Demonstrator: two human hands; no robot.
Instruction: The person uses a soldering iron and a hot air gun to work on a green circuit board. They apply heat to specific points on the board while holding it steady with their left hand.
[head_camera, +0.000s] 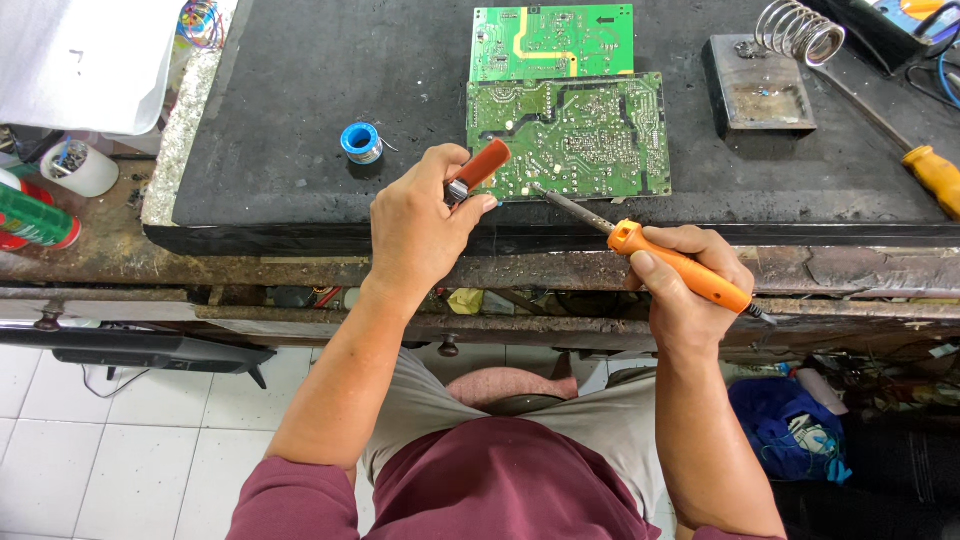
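1. A dark mat covers a worn workbench – white tiled floor below.
2. Left hand is closed around a red-handled tool at the near circuit board's left edge.
3. Right hand grips an orange soldering iron – its tip touches the board's front edge.

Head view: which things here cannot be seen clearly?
- Tool with red handle: lower part hidden inside left hand, head view.
- Soldering iron: rear grip covered by right hand.
- Yellow-handled tool: cut by right edge.
- Green board: parts too small.
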